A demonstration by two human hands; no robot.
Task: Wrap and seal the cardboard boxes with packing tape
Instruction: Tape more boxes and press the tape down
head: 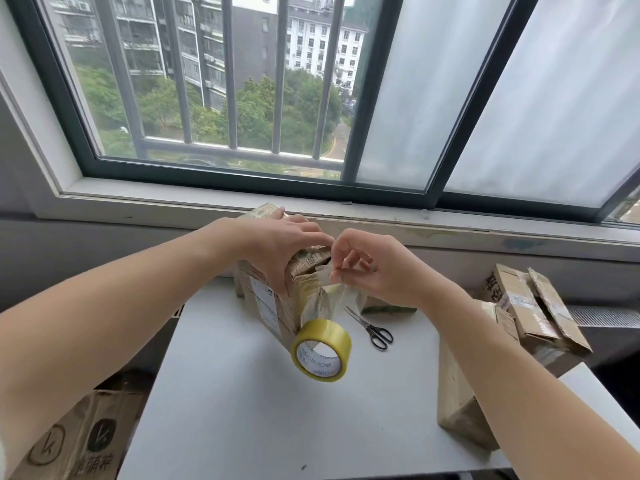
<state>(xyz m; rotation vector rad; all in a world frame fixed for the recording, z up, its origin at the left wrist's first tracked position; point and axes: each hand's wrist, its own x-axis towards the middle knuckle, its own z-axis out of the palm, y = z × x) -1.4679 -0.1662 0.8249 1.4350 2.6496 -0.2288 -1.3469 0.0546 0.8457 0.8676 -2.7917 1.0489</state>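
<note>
A worn cardboard box (266, 306) with a white label lies lengthwise on the white table (242, 410), its near end raised. My left hand (280, 244) grips the box from above near that end, thumb down its left side. My right hand (377, 268) pinches a strip of clear tape (334, 296) at the box's end flaps. The roll of yellowish packing tape (322, 349) hangs from this strip, just below the box end and above the table.
Black scissors (372, 329) lie on the table right of the roll. A brown box (457, 403) stands at the right under my forearm, an opened box (533, 313) behind it. A printed carton (72, 441) sits on the floor at lower left. The window sill runs behind.
</note>
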